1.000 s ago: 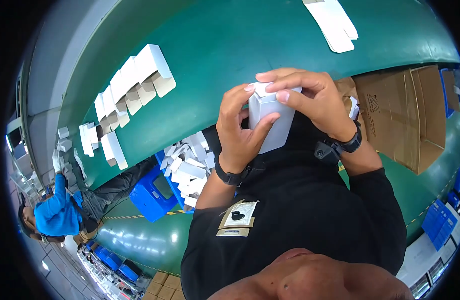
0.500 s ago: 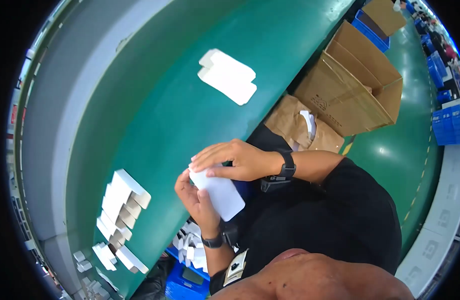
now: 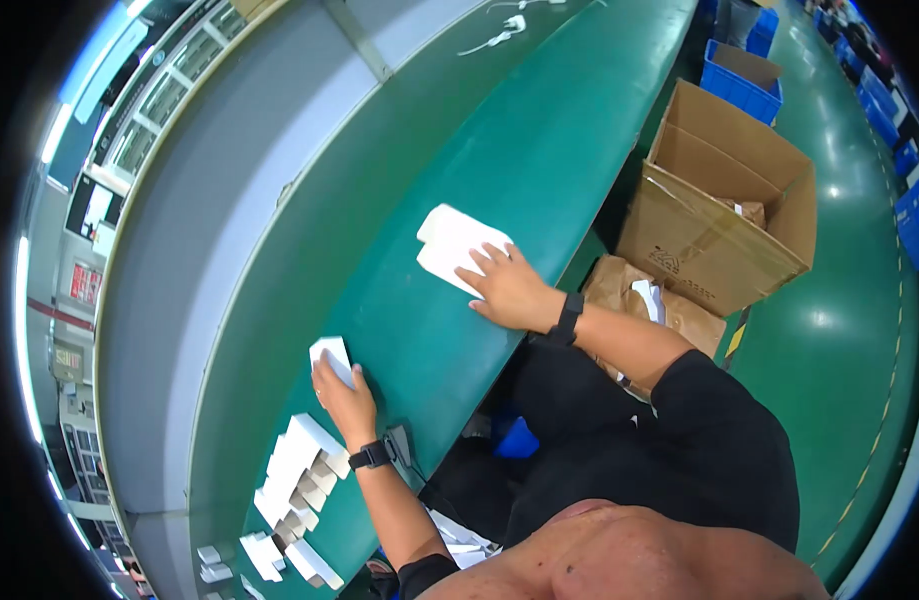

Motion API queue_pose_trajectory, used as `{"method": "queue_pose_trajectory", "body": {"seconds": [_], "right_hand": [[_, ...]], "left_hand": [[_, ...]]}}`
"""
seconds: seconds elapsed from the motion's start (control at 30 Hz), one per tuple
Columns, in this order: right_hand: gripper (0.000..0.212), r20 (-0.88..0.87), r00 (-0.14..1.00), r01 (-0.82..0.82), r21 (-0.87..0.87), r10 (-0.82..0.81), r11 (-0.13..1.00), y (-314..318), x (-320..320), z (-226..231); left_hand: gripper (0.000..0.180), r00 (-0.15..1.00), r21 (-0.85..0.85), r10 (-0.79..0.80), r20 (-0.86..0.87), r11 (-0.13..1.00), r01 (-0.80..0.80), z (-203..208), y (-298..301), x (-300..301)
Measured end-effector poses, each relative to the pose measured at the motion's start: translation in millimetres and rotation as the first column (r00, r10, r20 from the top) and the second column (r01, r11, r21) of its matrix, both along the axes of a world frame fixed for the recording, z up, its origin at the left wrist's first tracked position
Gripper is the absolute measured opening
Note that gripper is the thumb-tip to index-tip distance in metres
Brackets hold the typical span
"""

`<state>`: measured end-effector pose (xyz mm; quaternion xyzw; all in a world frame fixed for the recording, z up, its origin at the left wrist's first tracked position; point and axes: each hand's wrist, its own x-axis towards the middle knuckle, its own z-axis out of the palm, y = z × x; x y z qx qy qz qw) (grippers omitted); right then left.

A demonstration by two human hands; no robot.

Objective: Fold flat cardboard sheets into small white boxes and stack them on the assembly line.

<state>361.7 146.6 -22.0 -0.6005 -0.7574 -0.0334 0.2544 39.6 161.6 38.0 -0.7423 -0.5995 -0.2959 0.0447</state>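
Observation:
My left hand is closed around a small white box, just beyond a group of similar folded boxes on the green table. Its thumb lies along one side of the box, its fingers along the other. Farther off and to the right lie flat white carton blanks, overlapping each other. My right hand rests on their near right edge, fingers spread over the top one. Whether the thumb is under a blank cannot be made out.
Several standing white boxes line the green table at lower left, smaller white pieces beyond. Right of the table stand a large open cardboard box, a brown paper bag and a blue crate. White cables lie at the far end.
My hands have parted from the white carton they held together. The left has gone out to the group of boxes with a folded box; the right has reached forward onto the flat blanks.

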Motion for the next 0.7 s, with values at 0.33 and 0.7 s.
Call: {"method": "queue_pose_trajectory", "body": {"seconds": [0.33,0.7], "right_hand": [[0.029,-0.358,0.933,-0.147,-0.27,0.042,0.952,4,15,35],[0.029,-0.483,0.693,-0.281,0.503,0.535,0.817,-161,-88,62]], "left_hand": [[0.06,0.993,-0.055,0.064,-0.098,0.996,-0.07,23,-68,48],[0.075,-0.004,0.067,-0.085,0.996,0.761,0.645,18,-149,98]]}}
